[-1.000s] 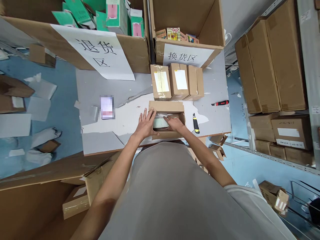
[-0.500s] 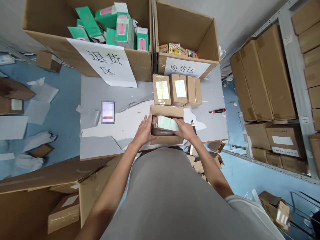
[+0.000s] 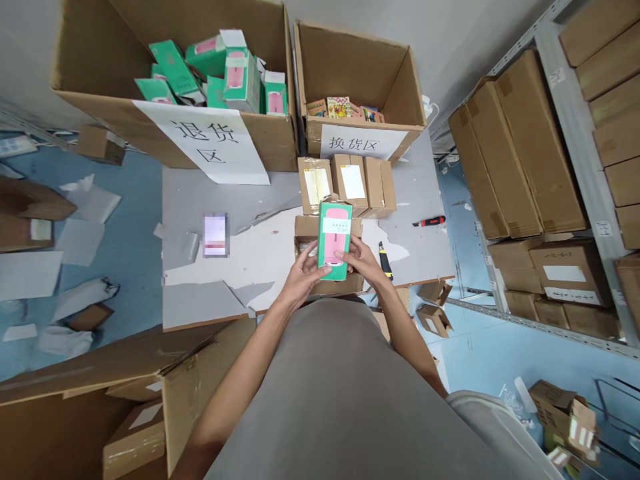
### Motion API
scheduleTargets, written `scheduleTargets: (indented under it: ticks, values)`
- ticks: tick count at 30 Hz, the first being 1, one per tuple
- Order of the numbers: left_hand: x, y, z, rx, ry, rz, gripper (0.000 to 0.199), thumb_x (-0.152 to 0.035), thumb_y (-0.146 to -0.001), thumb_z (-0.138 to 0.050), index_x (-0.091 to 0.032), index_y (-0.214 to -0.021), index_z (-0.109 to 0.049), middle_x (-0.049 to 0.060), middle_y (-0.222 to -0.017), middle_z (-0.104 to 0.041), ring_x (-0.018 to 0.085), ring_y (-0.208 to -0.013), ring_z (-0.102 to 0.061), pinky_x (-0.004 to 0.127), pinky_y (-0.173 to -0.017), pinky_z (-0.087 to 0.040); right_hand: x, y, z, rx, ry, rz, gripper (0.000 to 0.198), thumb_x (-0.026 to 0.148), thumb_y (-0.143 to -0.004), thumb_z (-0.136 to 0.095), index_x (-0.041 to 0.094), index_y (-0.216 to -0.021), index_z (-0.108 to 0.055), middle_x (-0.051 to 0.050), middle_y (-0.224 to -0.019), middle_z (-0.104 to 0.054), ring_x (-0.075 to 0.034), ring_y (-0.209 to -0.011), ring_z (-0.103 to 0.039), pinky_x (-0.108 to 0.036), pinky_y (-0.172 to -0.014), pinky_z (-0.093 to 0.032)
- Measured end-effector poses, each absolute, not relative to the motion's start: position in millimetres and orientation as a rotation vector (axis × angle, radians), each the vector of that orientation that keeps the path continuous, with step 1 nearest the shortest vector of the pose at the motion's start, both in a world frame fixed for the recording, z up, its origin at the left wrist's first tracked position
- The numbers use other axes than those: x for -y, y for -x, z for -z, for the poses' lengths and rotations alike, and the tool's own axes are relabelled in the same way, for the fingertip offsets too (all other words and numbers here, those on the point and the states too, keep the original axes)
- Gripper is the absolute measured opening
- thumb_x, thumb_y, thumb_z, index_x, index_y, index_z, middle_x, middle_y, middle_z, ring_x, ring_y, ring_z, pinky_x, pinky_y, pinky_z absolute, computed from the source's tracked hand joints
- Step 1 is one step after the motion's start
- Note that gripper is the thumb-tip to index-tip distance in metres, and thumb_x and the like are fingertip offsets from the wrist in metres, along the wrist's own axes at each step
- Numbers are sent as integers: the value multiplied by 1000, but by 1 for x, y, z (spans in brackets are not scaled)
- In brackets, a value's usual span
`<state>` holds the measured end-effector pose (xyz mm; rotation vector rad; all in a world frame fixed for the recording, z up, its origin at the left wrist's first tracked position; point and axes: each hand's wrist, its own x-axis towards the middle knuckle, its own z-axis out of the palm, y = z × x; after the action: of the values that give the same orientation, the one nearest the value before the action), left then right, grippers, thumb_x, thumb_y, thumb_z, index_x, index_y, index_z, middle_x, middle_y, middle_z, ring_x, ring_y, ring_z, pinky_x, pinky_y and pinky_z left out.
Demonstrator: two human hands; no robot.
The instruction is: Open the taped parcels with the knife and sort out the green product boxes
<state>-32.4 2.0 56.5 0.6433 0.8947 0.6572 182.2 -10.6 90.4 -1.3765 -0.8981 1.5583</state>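
Observation:
A green box with a pink picture [image 3: 336, 243] is held up between both hands, its printed face turned toward me. My left hand [image 3: 302, 272] grips its lower left side, thumb on the front. On the lower right side my right hand [image 3: 366, 259] holds it, thumb also across the front. Beneath it lies an opened cardboard carton [image 3: 304, 227], largely hidden by the green box and my hands. A black and yellow utility knife [image 3: 385, 260] rests right of my right hand.
Closed small cartons [image 3: 350, 183] stand behind the open one. Two large labelled cardboard boxes, one of green boxes [image 3: 275, 153] and one of small colourful packs [image 3: 360, 137], line the back. A phone [image 3: 215, 235] and a red utility knife [image 3: 429, 221] lie on the table [image 3: 190, 293].
The green box has come up out of the open carton and been turned so its pink front faces me. My left hand has moved from the carton's side onto the box.

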Motion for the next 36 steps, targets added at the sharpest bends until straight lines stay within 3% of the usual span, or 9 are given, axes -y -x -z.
scheduleTargets:
  ticks: [3, 6, 9, 13, 16, 22, 27, 31, 36]
  values:
    - [-1, 34, -55, -954, -632, -669, 124, -52, -70, -111, -31, -176, -48, 17, -156, -75, 40, -146, -73, 55, -119, -64, 7, -187, -91, 1005, 1438, -1485, 97, 67, -82, -99, 31, -166, -64, -6, -130, -84, -13, -68, -64, -27, -56, -60]
    - [1, 31, -51, -1004, -654, -705, 115, -53, -72, -109, -30, -171, -54, 16, -160, -73, 39, -149, -71, 55, -121, -63, -3, -193, -95, 1105, 1577, -1243, 104, 71, -86, -95, 30, -174, -57, -12, -151, -78, -25, -103, -78, -37, -82, -71]
    - [3, 26, -45, -1036, -704, -747, 110, -52, -69, -110, -25, -163, -62, 18, -165, -69, 39, -153, -68, 56, -128, -58, -18, -193, -106, 1257, 1628, -1065, 103, 76, -96, -84, 34, -182, -46, -14, -165, -68, -35, -135, -74, -48, -100, -72]
    - [5, 21, -41, -1103, -846, -777, 114, -52, -64, -110, -21, -163, -60, 20, -163, -68, 41, -152, -67, 59, -130, -56, -40, -182, -121, 1557, 1783, -772, 91, 73, -107, -71, 39, -185, -37, -13, -172, -59, -41, -150, -66, -60, -116, -66]
    - [7, 22, -41, -1148, -983, -780, 110, -52, -68, -108, -21, -162, -61, 21, -164, -66, 42, -152, -66, 57, -126, -59, -52, -174, -121, 1630, 1930, -628, 77, 66, -110, -69, 36, -178, -50, -14, -169, -60, -43, -146, -67, -63, -118, -63]
    - [12, 30, -42, -1179, -1076, -730, 102, -55, -74, -104, -22, -162, -63, 20, -164, -66, 42, -150, -67, 56, -122, -62, -56, -173, -102, 1621, 1897, -643, 42, 48, -113, -63, 26, -144, -80, -12, -147, -75, -36, -137, -73, -54, -123, -59]
    - [10, 49, -43, -1158, -877, -719, 88, -73, -81, -97, -23, -149, -73, 17, -162, -71, 41, -155, -65, 58, -129, -56, -53, -187, -83, 1351, 1687, -755, 44, 58, -105, -69, 24, -126, -85, -12, -136, -82, -33, -130, -76, -51, -123, -59]
    - [6, 66, -46, -1004, -580, -512, 99, -83, -79, -94, -26, -156, -69, 19, -162, -72, 44, -146, -72, 65, -120, -63, -49, -190, -73, 1100, 1535, -884, 60, 79, -95, -75, 25, -121, -83, -11, -129, -85, -35, -125, -77, -52, -119, -61]
    - [4, 73, -57, -757, -485, -410, 90, -83, -86, -88, -24, -153, -71, 21, -147, -80, 46, -135, -80, 69, -119, -63, -43, -186, -64, 953, 1490, -960, 64, 82, -91, -73, 26, -122, -78, -8, -124, -83, -32, -116, -76, -47, -109, -64]
